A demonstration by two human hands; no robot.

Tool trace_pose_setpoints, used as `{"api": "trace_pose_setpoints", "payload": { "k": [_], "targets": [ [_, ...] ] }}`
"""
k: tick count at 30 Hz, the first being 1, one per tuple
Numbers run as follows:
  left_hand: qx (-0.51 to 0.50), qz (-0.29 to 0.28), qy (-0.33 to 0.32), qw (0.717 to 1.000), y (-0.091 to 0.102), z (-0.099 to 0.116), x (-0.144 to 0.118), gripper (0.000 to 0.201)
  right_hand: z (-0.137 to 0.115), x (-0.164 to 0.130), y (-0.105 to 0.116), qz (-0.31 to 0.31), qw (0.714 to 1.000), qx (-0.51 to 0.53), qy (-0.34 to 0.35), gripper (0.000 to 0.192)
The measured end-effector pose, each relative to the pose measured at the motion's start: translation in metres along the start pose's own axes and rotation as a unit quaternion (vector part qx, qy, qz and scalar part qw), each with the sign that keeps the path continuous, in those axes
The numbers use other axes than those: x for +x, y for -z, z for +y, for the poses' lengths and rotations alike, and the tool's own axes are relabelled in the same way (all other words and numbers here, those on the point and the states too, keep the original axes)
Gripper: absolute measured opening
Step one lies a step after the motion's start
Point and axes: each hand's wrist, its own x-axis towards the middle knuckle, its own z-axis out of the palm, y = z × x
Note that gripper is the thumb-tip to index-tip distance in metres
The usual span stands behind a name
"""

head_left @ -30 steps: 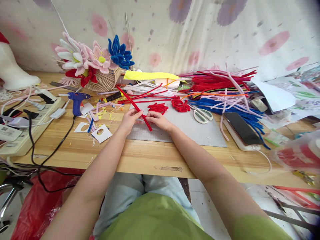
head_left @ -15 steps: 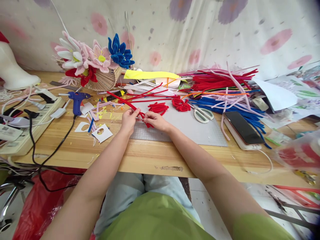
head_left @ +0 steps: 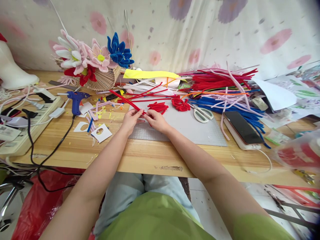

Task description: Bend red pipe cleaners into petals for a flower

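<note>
Red pipe cleaners (head_left: 125, 99) run between my two hands, their long ends pointing up and to the left. My left hand (head_left: 131, 120) pinches them, its thumb and fingers pressed together. Right beside it, my right hand (head_left: 156, 120) has its fingers closed on the lower end, which is mostly hidden by the fingers. Under the hands lies a grey cutting mat (head_left: 192, 131). Just beyond them is a small pile of short red pipe cleaner pieces (head_left: 158, 107). Bent red loops of pipe cleaner (head_left: 180, 104) rest to its right, beside white-handled scissors (head_left: 203, 115).
A blue glue gun (head_left: 77, 100) and a power strip (head_left: 37, 128) with cables stand at the left. Fuzzy flowers (head_left: 100, 57) sit at the back left. Bundles of red (head_left: 220, 80) and blue pipe cleaners (head_left: 232, 111) lie back right, near a phone (head_left: 243, 127).
Both hands have shifted slightly, fingers closer over the red pipe cleaners. The red ends that showed below the right fingers are now mostly covered.
</note>
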Motion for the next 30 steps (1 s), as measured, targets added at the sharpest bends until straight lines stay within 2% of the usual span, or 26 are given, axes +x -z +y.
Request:
{"api": "trace_pose_setpoints", "payload": {
  "k": [3,6,10,16,21,24,27,30],
  "targets": [
    [-0.01,0.033,0.005,0.999,0.0,-0.001,0.003,0.021,-0.002,-0.001,-0.001,0.002,0.999,-0.037,-0.008,0.025],
    [-0.035,0.07,-0.013,0.997,-0.001,-0.002,0.005,0.021,-0.004,-0.001,-0.003,-0.005,0.998,-0.064,0.016,0.025],
    [-0.07,0.089,-0.021,0.993,-0.002,-0.001,0.005,0.02,-0.005,0.001,-0.004,-0.007,0.996,-0.072,0.048,0.026],
    [-0.112,0.09,-0.001,0.99,-0.002,0.001,0.006,0.016,-0.005,0.002,-0.005,0.002,0.993,-0.095,0.074,0.022],
    [-0.067,0.046,0.003,0.997,0.001,-0.001,0.005,0.026,0.001,-0.003,-0.003,0.014,0.985,-0.145,0.09,0.018],
    [-0.033,0.03,-0.002,0.999,0.002,-0.001,0.003,0.033,0.004,-0.005,0.0,0.009,0.984,-0.149,0.096,0.023],
    [-0.013,0.044,0.002,0.999,0.003,0.0,0.002,0.033,0.004,-0.003,0.004,-0.019,0.986,-0.119,0.113,0.029],
    [0.003,0.039,0.014,0.999,0.005,0.002,0.003,0.033,0.004,-0.001,0.005,-0.062,0.992,-0.037,0.105,0.034]
  ]
}}
